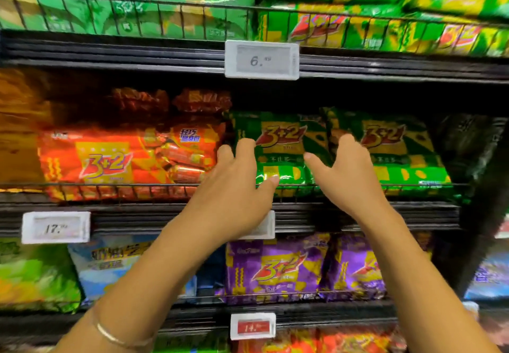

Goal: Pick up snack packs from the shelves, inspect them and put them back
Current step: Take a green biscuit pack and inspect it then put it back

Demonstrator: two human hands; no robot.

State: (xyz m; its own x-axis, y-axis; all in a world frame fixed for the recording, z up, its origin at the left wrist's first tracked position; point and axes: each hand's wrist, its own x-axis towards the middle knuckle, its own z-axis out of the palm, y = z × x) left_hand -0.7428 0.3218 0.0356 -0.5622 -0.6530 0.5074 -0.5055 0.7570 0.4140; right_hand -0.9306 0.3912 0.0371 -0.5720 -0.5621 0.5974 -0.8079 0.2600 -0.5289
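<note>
Green "3+2" snack pack (281, 146) stands on the middle shelf behind the wire rail (110, 186), at 12 o'clock from both hands. Left hand (237, 184) grips its left edge, thumb on its lower front. Right hand (347, 171) touches its right edge, fingers spread, nothing clasped.

A: What does the person wear on the arms?

B: No sleeves show. Both forearms are bare from the lower edge of the frame up to the hands.

A: Is there any jewellery?

B: Yes, one piece. A thin bangle (121, 336), silver in colour, goes around the forearm at the lower left of the frame. It is a narrow plain band.

A: And on the hands?

B: The left hand (237, 187) and the right hand (347, 176) have no gloves. I see no rings on the fingers, which have short nails.
</note>
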